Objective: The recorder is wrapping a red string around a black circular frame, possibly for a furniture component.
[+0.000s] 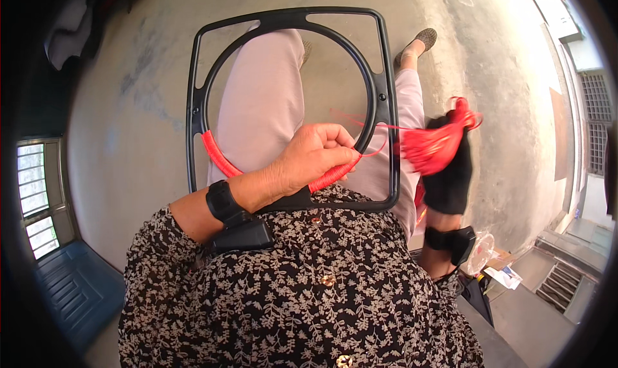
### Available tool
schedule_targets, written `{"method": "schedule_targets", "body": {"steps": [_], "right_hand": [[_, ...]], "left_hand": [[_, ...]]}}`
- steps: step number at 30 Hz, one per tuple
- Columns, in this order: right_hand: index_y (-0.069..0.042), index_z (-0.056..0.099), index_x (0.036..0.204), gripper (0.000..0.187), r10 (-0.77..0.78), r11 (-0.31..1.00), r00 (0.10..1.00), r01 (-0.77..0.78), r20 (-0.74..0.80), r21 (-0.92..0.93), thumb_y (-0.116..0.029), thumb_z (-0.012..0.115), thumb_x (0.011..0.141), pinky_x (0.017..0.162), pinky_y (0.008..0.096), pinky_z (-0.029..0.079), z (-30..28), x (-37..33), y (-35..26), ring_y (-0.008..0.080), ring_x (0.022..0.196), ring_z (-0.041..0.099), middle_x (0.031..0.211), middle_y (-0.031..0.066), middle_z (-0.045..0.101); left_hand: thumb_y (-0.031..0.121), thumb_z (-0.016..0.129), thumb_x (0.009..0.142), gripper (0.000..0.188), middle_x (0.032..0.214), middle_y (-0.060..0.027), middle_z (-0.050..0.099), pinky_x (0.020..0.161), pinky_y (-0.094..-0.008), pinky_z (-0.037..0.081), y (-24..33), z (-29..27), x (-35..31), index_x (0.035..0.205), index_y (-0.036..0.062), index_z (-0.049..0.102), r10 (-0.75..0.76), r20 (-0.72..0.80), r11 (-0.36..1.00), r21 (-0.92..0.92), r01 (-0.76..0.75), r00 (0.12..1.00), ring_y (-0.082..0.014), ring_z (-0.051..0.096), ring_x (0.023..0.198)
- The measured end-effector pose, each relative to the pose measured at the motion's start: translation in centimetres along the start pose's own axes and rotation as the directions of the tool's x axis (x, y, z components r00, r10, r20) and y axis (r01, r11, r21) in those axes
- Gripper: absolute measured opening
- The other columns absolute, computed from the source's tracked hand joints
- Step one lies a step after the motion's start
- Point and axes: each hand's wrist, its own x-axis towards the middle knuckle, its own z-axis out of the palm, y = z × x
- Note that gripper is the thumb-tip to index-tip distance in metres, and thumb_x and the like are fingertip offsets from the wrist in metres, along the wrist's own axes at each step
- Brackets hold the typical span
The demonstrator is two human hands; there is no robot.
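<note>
Concrete floor (483, 53) forms the background of the head view, with a barred window (33, 178) and a blue plastic seat (80, 291) at the left side. Person: seated, light trousers (261, 85), black shirt (309, 271) with a pale floral pattern. Workpiece: a black frame (382, 105), roughly rectangular with a circular inner ring, located over the thighs, lower edge adjacent to the shirt. Red wrapping covers the lower right arc (331, 177) and the lower left arc (219, 156) of the ring; the left forearm hides part of the ring between them, so continuity cannot be determined. Left hand (312, 154): closed on the ring at the lower right arc, thumb and index finger pinched at the upper end of the wrapping. Right hand (449, 184): black-gloved, outside the right edge of the frame, gripping a bundle of red cord (431, 148); motion blur obscures the individual fingers. One thin red strand (378, 151) shows beside the left fingertips. Each wrist carries a black strapped device
</note>
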Motion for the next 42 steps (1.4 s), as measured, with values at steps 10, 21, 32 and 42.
{"method": "schedule_targets", "body": {"steps": [10, 21, 32, 42], "right_hand": [[-0.012, 0.049, 0.128, 0.033, -0.183, 0.831, 0.973, 0.077, -0.140, -0.551, -0.023, 0.051, 0.097, 0.056, 0.0196, 0.041, -9.0, 6.4, -13.5, 0.0069, 0.063, 0.048, 0.080, -0.0038, 0.049], [-0.015, 0.065, 0.088, 0.020, 0.284, -0.420, 0.411, 0.865, 0.866, -0.274, -0.010, 0.064, 0.068, 0.091, 0.0365, 0.043, 11.0, 6.3, -1.0, 0.0234, 0.093, 0.059, 0.091, 0.0050, 0.062], [-0.012, 0.062, 0.098, 0.037, 0.128, -0.049, 0.676, 0.735, 0.725, -0.676, -0.016, 0.076, 0.065, 0.083, 0.0376, 0.046, 9.8, 3.1, -2.0, 0.0270, 0.092, 0.060, 0.089, 0.0080, 0.062], [-0.009, 0.059, 0.105, 0.044, 0.148, -0.142, 0.594, 0.804, 0.791, -0.578, -0.021, 0.078, 0.067, 0.095, 0.0405, 0.041, 6.6, -3.4, 0.2, 0.0258, 0.096, 0.057, 0.100, 0.0076, 0.060]], "left_hand": [[0.011, 0.063, 0.088, 0.015, 0.079, -0.0097, 0.064, 0.057, -0.0236, 0.052, -0.1, -1.1, 1.4, 0.093, -0.0005, 0.055, -0.109, 0.107, 0.993, -0.022, 0.112, 0.988, -0.0127, 0.063, 0.064], [0.012, 0.066, 0.085, 0.017, 0.097, -0.0090, 0.062, 0.071, -0.0226, 0.050, 0.2, -0.2, 0.6, 0.094, -0.0030, 0.062, 0.102, 0.022, 0.938, 0.330, -0.104, 0.995, -0.0142, 0.062, 0.083], [0.013, 0.062, 0.087, 0.022, 0.093, -0.0060, 0.061, 0.071, -0.0253, 0.051, -0.9, -0.6, 1.1, 0.100, -0.0047, 0.059, 0.107, 0.110, 0.964, 0.232, -0.131, 0.988, -0.0122, 0.061, 0.083], [0.016, 0.055, 0.093, 0.014, 0.089, -0.0025, 0.062, 0.061, -0.0195, 0.049, -1.0, -0.6, 2.0, 0.096, 0.0024, 0.055, -0.039, 0.167, 0.993, -0.106, 0.058, 0.985, -0.0080, 0.060, 0.069]]}}
